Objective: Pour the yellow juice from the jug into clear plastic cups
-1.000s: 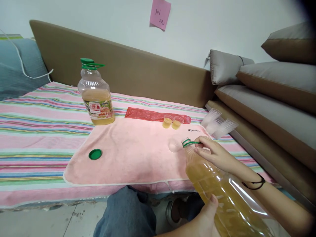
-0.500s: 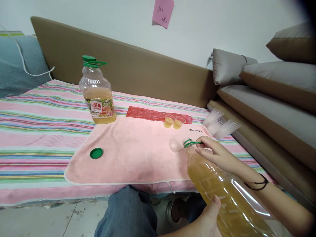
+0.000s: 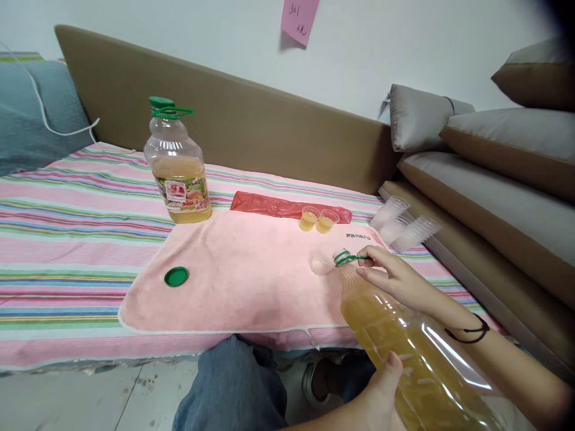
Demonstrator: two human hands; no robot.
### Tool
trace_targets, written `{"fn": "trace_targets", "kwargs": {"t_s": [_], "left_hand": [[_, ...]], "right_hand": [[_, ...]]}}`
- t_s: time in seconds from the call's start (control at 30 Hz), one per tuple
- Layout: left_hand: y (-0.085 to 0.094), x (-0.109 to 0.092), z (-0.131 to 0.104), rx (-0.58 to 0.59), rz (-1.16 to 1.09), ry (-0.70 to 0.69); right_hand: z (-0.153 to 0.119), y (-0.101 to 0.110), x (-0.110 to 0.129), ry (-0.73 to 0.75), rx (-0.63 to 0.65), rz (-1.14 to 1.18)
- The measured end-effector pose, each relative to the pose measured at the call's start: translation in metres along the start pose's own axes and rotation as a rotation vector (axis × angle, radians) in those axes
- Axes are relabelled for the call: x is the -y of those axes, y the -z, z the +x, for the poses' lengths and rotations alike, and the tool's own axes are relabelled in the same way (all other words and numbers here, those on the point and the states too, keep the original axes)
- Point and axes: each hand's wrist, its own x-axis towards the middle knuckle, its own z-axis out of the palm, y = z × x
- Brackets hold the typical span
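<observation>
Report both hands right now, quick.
Left hand: holding the body of the tilted bottle, fingers hidden.
Right hand: closed on the green handle at its neck.

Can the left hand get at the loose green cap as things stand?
Probably not: the left hand is supporting the tilted bottle. Nothing visible blocks the way to the green cap, so it looks open if the hand were free.

Right hand (image 3: pixel 390 273) curls its fingers (image 3: pixel 374 254), left hand (image 3: pixel 376 396) raising its thumb (image 3: pixel 392 370).
</observation>
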Motion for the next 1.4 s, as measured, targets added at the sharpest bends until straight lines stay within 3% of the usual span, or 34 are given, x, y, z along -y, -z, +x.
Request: {"fn": "trace_targets", "kwargs": {"t_s": [0.23,0.63,1.4], "left_hand": [[0.0042,0.0031,-0.0006,0.010,-0.023,-0.006],[0.0113,0.0100,0.0023,-0.088,-0.042,0.016],[0.0066,0.0045,0.0004,-0.085,-0.017,0.035]], "right_hand": [[0.0017,0.0001,0.0009,-0.023,0.035,0.019],[0.0039,-0.0001,0.0006,-0.026,0.044,0.039],[0.0050,0.0004,0.0019,-0.013,0.010,-0.008]]}}
